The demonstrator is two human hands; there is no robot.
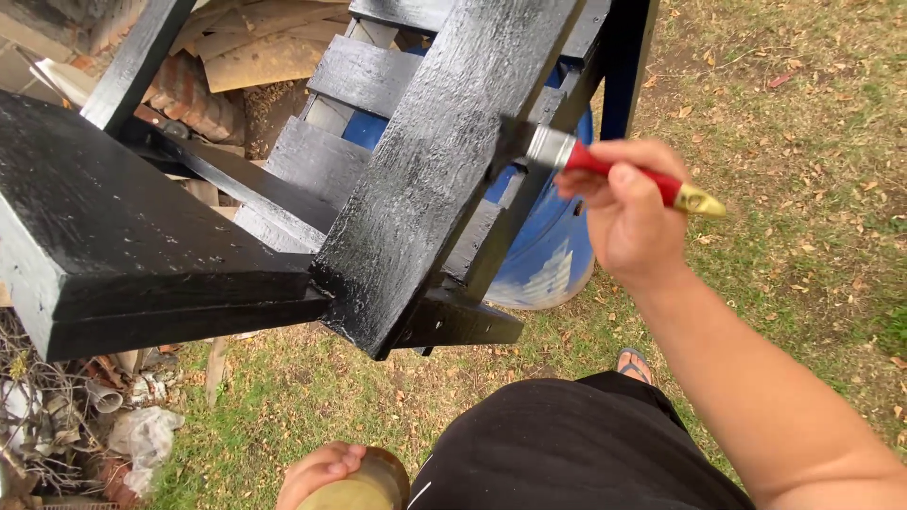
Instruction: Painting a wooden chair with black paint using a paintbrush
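Right hand (625,215) grasps paintbrush (605,170) (bristles on black plank (425,179)); left hand (316,472) grips tin (364,486).

Wooden frame (444,161): rough grain, wet glossy black paint. Brush (619,175): shiny metal ferrule, glossy red handle. Far blue barrel (548,255): smooth plastic.

Backyard w/ patchy grass (812,189), stacked bricks (194,99), scrap wood (265,47), rubble pile (85,425)
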